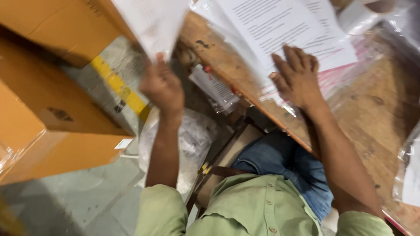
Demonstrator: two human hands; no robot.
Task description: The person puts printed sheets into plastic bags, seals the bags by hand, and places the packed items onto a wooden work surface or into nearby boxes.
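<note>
My left hand (161,84) is raised beside the table and grips the lower edge of a white printed sheet (151,24), which is blurred. My right hand (297,75) lies flat, fingers spread, on a stack of white printed papers (280,26) resting on the wooden table (372,113). Clear plastic sleeves with pink edges (341,74) lie under and beside those papers.
Large orange-brown cardboard boxes (39,113) stand to the left on a grey floor with a yellow stripe (118,87). A crumpled clear plastic bag (192,135) and a packet (216,89) hang below the table edge. Another plastic sleeve (409,170) lies at the right.
</note>
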